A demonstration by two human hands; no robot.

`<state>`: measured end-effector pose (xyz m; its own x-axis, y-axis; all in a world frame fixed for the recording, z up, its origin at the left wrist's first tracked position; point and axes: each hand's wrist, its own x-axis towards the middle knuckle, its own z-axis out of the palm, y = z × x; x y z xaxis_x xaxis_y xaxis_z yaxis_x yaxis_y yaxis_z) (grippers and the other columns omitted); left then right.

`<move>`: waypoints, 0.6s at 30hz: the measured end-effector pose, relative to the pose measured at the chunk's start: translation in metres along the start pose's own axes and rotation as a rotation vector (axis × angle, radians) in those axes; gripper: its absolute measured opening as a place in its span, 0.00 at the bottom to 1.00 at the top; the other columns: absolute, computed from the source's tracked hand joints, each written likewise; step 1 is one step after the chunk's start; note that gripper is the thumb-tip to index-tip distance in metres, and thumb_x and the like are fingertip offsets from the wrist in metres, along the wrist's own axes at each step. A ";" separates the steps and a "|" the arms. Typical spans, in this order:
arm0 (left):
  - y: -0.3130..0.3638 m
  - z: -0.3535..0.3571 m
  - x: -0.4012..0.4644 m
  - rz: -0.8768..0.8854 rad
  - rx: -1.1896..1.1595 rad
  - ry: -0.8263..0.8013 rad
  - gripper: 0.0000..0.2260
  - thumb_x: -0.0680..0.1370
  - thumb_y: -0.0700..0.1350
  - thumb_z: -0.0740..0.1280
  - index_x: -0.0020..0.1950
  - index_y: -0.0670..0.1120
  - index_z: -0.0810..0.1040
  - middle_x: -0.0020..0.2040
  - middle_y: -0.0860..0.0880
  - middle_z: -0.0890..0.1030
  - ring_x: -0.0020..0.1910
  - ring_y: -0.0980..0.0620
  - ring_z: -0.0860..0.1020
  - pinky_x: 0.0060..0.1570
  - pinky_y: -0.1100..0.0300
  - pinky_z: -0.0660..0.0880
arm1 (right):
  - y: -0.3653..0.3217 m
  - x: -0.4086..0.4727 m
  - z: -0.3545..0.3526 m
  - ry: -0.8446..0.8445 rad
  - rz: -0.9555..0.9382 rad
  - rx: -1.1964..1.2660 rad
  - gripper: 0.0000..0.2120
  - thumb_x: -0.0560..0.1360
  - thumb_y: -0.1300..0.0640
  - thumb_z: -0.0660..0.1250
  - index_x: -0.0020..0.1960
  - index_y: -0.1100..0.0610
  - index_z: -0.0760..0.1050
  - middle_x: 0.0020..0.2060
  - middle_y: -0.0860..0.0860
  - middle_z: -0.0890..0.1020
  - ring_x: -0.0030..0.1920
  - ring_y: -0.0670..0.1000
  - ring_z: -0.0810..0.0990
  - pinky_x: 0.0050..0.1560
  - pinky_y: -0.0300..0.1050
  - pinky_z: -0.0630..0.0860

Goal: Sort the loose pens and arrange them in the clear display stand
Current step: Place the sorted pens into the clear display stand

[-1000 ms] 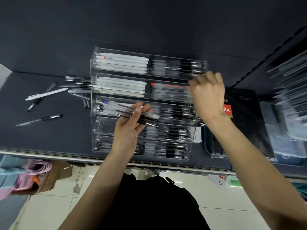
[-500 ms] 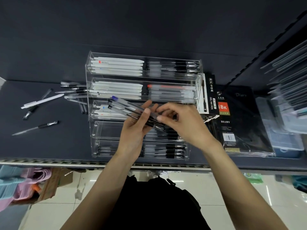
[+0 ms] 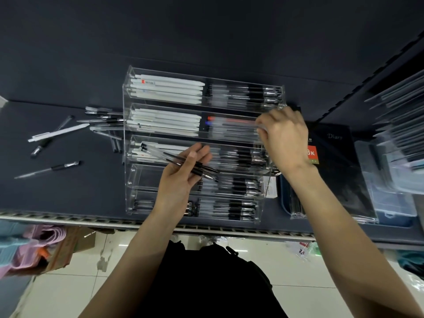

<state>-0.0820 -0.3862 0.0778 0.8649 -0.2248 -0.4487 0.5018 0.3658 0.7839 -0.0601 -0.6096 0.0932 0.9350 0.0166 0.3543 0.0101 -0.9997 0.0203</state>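
Note:
A clear tiered display stand [image 3: 126, 125] sits on the dark shelf, its rows filled with white pens on the left and clear black-grip pens on the right. My left hand [image 3: 181, 177] grips a small bundle of clear pens [image 3: 165, 154] over the third tier. My right hand [image 3: 283, 138] pinches the end of a blue-capped clear pen [image 3: 229, 123] that lies in the right compartment of the second tier, beside a red-capped pen [image 3: 229, 119].
Loose pens lie left of the stand: a pile [image 3: 103, 120] against its side, a white pen [image 3: 58, 132], and black ones [image 3: 49, 169]. A diary book [image 3: 332, 157] and plastic boxes [image 3: 390, 191] stand at the right. The shelf edge [image 3: 68, 218] runs below.
My right hand took the blue-capped pen from the bundle in my left hand and carried it up and right into the second tier. The left hand stayed over the third tier.

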 end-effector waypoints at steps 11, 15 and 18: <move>0.003 0.004 0.001 -0.029 -0.143 -0.053 0.11 0.81 0.41 0.58 0.61 0.44 0.76 0.57 0.49 0.82 0.56 0.52 0.80 0.57 0.60 0.76 | -0.023 -0.004 -0.038 0.013 0.047 0.338 0.05 0.71 0.64 0.72 0.46 0.59 0.79 0.42 0.53 0.81 0.43 0.53 0.79 0.43 0.46 0.77; 0.001 0.008 0.000 -0.022 -0.131 -0.102 0.12 0.81 0.40 0.57 0.61 0.45 0.76 0.55 0.51 0.83 0.56 0.55 0.80 0.53 0.64 0.77 | -0.065 -0.035 -0.045 -0.281 0.135 0.684 0.08 0.72 0.52 0.72 0.49 0.52 0.80 0.42 0.45 0.82 0.41 0.42 0.80 0.46 0.40 0.79; -0.004 0.007 -0.002 -0.028 -0.120 -0.130 0.11 0.81 0.39 0.57 0.59 0.44 0.76 0.55 0.50 0.83 0.56 0.55 0.80 0.50 0.65 0.77 | -0.076 -0.054 -0.031 -0.352 0.226 0.802 0.08 0.70 0.53 0.74 0.49 0.52 0.79 0.40 0.43 0.82 0.41 0.41 0.80 0.45 0.40 0.79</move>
<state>-0.0860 -0.3939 0.0787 0.8457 -0.3482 -0.4045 0.5302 0.4614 0.7114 -0.1222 -0.5340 0.1019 0.9977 -0.0557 -0.0386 -0.0664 -0.6915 -0.7193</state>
